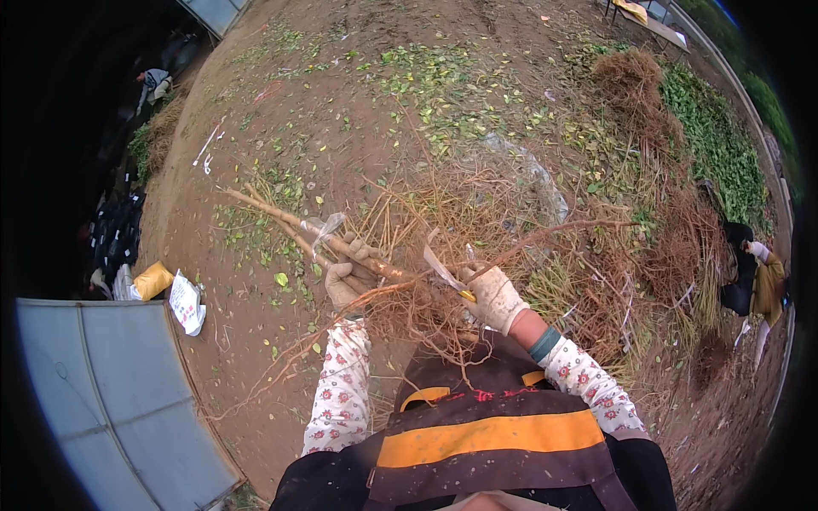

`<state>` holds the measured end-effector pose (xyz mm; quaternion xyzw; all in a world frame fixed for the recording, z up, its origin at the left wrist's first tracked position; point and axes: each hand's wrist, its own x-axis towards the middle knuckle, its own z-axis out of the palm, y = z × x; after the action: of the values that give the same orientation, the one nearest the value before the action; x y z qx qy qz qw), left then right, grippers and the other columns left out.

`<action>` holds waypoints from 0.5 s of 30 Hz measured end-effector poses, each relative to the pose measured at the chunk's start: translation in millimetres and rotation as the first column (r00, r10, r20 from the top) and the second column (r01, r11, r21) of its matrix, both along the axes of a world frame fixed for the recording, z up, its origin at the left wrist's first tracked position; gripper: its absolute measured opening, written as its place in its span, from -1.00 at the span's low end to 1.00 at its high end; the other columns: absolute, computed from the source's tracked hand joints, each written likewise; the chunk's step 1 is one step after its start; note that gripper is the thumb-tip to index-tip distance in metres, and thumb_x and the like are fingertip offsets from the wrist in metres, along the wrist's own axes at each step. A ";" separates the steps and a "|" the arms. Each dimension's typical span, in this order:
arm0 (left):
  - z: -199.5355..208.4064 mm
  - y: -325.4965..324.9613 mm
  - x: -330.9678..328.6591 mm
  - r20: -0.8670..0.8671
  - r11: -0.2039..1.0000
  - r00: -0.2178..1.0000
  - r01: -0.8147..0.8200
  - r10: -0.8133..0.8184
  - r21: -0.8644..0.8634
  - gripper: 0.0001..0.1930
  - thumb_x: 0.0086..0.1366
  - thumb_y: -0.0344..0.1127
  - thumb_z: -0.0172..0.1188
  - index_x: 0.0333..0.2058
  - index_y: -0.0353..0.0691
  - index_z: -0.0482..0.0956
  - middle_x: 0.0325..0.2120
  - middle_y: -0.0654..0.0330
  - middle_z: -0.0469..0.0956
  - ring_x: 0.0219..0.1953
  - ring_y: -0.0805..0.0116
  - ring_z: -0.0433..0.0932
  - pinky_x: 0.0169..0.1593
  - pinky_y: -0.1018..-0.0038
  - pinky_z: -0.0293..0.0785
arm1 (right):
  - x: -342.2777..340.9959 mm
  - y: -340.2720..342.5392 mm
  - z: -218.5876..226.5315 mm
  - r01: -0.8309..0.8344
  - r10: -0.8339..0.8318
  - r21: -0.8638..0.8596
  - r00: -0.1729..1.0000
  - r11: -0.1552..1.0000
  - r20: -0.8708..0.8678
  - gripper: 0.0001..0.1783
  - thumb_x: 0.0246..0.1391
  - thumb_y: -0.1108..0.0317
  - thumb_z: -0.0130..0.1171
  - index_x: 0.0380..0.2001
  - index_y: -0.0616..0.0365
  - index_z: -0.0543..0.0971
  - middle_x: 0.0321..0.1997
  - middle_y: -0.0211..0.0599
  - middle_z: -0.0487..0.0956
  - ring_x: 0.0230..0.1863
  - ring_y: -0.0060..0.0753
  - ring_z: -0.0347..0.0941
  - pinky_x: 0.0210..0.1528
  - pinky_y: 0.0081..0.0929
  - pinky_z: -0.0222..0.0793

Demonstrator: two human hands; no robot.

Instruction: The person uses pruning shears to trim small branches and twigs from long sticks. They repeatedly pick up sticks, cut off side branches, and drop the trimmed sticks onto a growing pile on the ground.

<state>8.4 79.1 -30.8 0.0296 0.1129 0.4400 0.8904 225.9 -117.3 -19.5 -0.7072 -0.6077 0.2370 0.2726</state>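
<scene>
My left hand [351, 277], in a soiled work glove, is closed around a small bundle of bare-root saplings [298, 223]. A clear plastic strip [325, 232] is wound around their stems just beyond the fingers. Their stems point to the far left, and the tangled brown roots [430, 311] spread in front of my apron. My right hand [494, 294], also gloved, is closed on a yellow-handled tool with a flat, pale blade [441, 268]. This blade lies over the root end of the stems; its exact kind is unclear.
Loose cut roots and stems [486, 204] lie on the soil ahead. Bundled saplings [630, 89] and a green leafy heap [716, 145] are at right. Another person [758, 281] is at the right edge. A blue-grey panel [128, 375] and a white sack [187, 303] are at left.
</scene>
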 end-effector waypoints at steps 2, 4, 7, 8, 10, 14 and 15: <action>-5.2 -0.2 -8.1 -0.014 0.997 0.998 0.066 -0.067 -0.026 -0.38 0.00 -0.51 0.05 0.15 -0.34 0.40 -0.21 0.18 0.47 -0.15 0.21 0.50 0.19 0.19 0.47 | -7.6 -2.7 7.2 0.004 -0.006 0.063 1.000 0.998 0.024 -0.63 0.06 0.24 0.29 -0.08 0.17 0.58 -0.16 0.02 0.62 -0.07 0.17 0.53 0.00 -0.02 0.44; -18.3 3.5 -8.4 -0.077 0.996 0.993 0.094 -0.094 -0.008 -0.39 0.03 -0.49 0.02 0.15 -0.37 0.40 -0.18 0.16 0.50 -0.15 0.20 0.51 0.16 0.22 0.51 | -16.3 -12.4 -7.8 0.066 -0.067 -0.011 0.992 0.998 -0.103 -0.64 0.09 0.22 0.28 -0.10 0.19 0.59 -0.21 0.02 0.63 -0.14 0.17 0.56 -0.08 -0.05 0.47; -6.8 -1.4 -3.3 -0.586 0.997 0.811 0.048 -0.007 0.054 -0.44 0.08 -0.44 -0.04 0.13 -0.44 0.41 -0.11 0.04 0.55 -0.15 0.14 0.55 0.04 0.31 0.57 | -16.5 -28.5 -32.1 0.224 -0.288 -0.215 0.892 0.951 -0.348 -0.64 0.21 0.12 0.26 -0.16 0.24 0.61 -0.33 0.04 0.64 -0.26 0.18 0.58 -0.20 -0.11 0.48; 0.8 -1.8 -4.4 -0.655 0.992 0.755 0.103 -0.028 0.077 -0.45 0.09 -0.43 -0.06 0.12 -0.46 0.41 -0.10 0.01 0.56 -0.15 0.12 0.55 0.02 0.32 0.57 | -13.4 -32.2 -31.7 0.302 -0.449 -0.366 0.780 0.880 -0.435 -0.63 0.22 0.11 0.25 -0.17 0.24 0.62 -0.34 0.05 0.64 -0.25 0.18 0.59 -0.19 -0.12 0.48; -4.9 -3.6 -6.5 -0.643 0.989 0.761 0.140 -0.083 0.039 -0.47 0.09 -0.43 -0.07 0.08 -0.48 0.41 -0.14 -0.02 0.55 -0.18 0.08 0.56 -0.01 0.28 0.57 | -1.7 -42.7 -26.3 0.404 -0.496 -0.292 0.756 0.867 -0.428 -0.59 0.25 0.05 0.25 -0.24 0.27 0.63 -0.36 0.04 0.65 -0.23 0.15 0.60 -0.19 -0.14 0.46; -41.3 3.3 -11.8 -0.518 0.972 0.823 0.202 -0.235 -0.119 -0.56 0.06 -0.49 -0.05 -0.05 -0.54 0.45 -0.20 -0.10 0.53 -0.22 -0.10 0.56 0.00 0.04 0.55 | 11.6 -34.2 -12.3 0.103 -0.102 -0.179 0.995 0.979 0.014 -0.55 0.18 0.12 0.24 0.05 0.14 0.57 -0.04 -0.04 0.64 -0.01 0.05 0.58 0.04 -0.07 0.47; -45.5 3.6 -12.8 -0.508 0.965 0.821 0.228 -0.261 -0.127 -0.55 0.05 -0.49 -0.05 -0.04 -0.54 0.44 -0.20 -0.11 0.53 -0.21 -0.10 0.56 0.01 0.04 0.54 | 12.8 -28.6 -12.5 -0.005 0.016 -0.088 0.992 0.996 0.129 -0.51 0.15 0.12 0.25 0.09 0.13 0.55 0.04 -0.03 0.61 0.06 0.04 0.55 0.12 -0.06 0.44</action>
<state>-4.4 82.7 -76.3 0.1349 0.3581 0.2938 0.8759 238.7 -146.0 -32.0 -0.7292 -0.6169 0.2185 0.2001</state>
